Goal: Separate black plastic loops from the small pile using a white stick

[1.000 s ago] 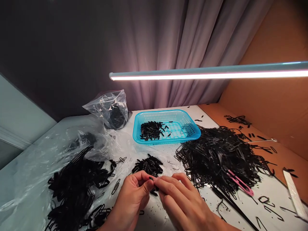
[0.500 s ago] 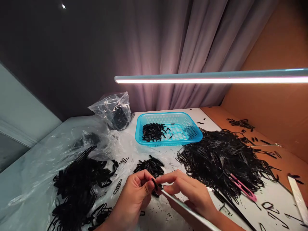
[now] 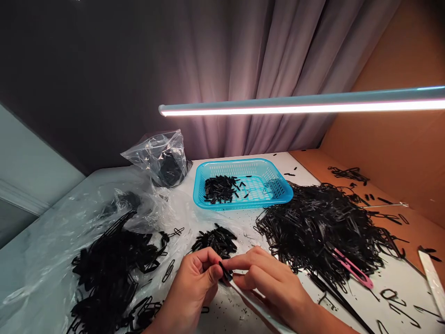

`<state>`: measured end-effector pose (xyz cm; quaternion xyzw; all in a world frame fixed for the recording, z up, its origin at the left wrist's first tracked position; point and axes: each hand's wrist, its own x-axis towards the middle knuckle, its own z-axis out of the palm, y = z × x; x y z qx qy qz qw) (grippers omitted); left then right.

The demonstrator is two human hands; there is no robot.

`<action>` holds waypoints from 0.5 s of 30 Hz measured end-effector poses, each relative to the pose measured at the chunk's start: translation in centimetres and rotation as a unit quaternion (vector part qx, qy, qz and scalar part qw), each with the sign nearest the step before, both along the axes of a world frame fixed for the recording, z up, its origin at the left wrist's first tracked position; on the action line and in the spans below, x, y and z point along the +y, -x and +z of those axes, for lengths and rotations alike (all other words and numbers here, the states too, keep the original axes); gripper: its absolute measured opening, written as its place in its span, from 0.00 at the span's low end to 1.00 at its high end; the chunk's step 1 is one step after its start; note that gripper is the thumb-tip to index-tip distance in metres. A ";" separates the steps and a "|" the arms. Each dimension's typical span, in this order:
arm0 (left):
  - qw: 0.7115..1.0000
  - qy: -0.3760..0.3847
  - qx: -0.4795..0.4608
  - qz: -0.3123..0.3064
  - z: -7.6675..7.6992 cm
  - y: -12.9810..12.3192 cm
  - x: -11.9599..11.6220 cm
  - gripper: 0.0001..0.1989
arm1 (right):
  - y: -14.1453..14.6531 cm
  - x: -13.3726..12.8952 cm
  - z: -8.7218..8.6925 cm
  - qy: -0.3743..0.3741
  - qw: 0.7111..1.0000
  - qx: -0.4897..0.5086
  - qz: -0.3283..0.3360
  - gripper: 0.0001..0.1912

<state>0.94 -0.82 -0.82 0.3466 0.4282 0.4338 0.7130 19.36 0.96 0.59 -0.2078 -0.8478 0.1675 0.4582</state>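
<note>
My left hand [image 3: 196,283] is closed, thumb and forefinger pinching a small flat black piece [image 3: 225,271]. My right hand [image 3: 269,283] has its fingers curled round a long thin white strip [image 3: 243,297], whose tip meets the black piece. The right forefinger presses against that piece as well. What exactly the piece is cannot be made out. Just beyond both hands lies a small heap of short black pieces [image 3: 216,240]. Further back, a blue plastic basket [image 3: 243,205] holds more of the same short pieces, mostly at its left side.
A large pile of black wire-like loops [image 3: 316,227] spreads at right, a pink-handled cutter [image 3: 352,269] on it. At left, black loops [image 3: 104,269] lie on clear plastic sheeting [image 3: 45,260]. Behind stands a filled clear bag [image 3: 170,162]. A lit tube lamp [image 3: 295,105] crosses above.
The white strip has tilted and shifted slightly left at its lower end. Both hands stay together at the black piece. The view has moved a little.
</note>
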 end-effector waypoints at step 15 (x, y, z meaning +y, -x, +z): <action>0.998 0.046 0.001 -0.045 1.4 0.1 -0.5 0.15 | 0.0 -1.0 -0.3 -0.083 0.989 -0.063 -0.105 0.11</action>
